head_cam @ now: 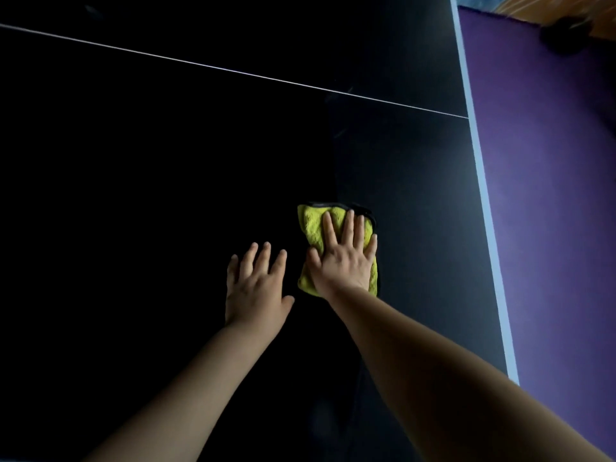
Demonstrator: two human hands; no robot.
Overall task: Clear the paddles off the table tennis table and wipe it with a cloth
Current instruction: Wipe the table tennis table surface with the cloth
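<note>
Cloth, yellow, lies lower centre of the frame on the dark desk, flattened under the right grip, fingers spread straight. The left grip rests spread just beside it. With nothing pinching it, a hard stroke might leave it bunched behind.

2 bare forearms reach forward from the lower edge, side by side. The left hand is palm down, fingers straight and slightly spread, thumb out toward the other hand. The right hand is just beside it and a little farther forward, palm down, its straight fingers pressing flat on the cloth.
</note>
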